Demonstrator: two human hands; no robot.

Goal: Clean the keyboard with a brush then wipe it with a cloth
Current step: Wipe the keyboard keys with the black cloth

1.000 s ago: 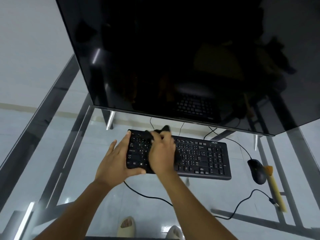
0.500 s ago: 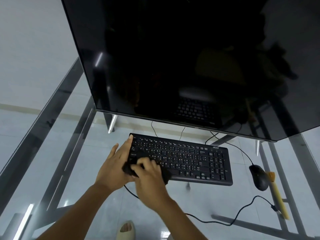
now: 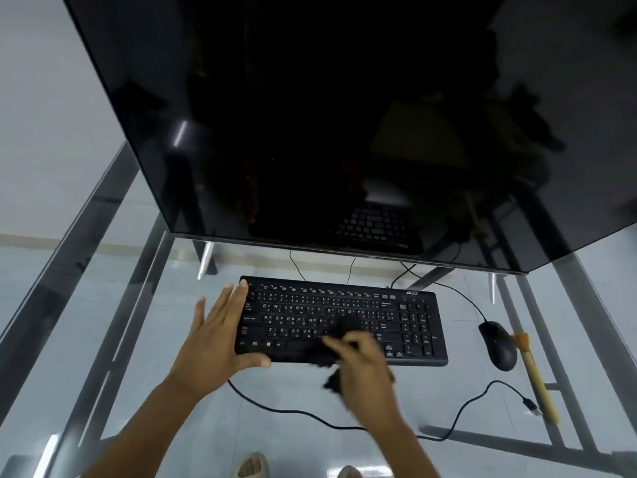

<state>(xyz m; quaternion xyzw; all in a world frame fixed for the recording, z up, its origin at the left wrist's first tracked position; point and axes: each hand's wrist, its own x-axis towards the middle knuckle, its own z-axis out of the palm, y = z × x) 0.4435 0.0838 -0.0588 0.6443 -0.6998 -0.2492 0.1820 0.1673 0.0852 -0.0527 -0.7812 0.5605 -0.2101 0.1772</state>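
Observation:
A black keyboard [image 3: 406, 322] lies flat on the glass desk [image 3: 103, 322] below the monitor. My left hand [image 3: 217, 336] clasps its left end, fingers spread along the side and thumb against the front edge. My right hand [image 3: 362, 363] is closed on a dark cloth [image 3: 344, 327] and presses it on the lower middle keys, near the front edge; part of the cloth hangs under my palm. A brush [image 3: 534, 374] with a pale wooden handle and orange bristles lies on the desk at the right, beside the mouse.
A big dark monitor [image 3: 344, 132] hangs over the far edge of the keyboard. A black mouse [image 3: 498, 345] sits right of the keyboard, and its cable [image 3: 465, 408] loops across the near desk. Through the glass I see the metal frame and my feet.
My right hand has swept the cloth from the keyboard's left end, down to the front edge, then right to the lower middle keys. My left hand stayed at the left end, fingers now spread wider.

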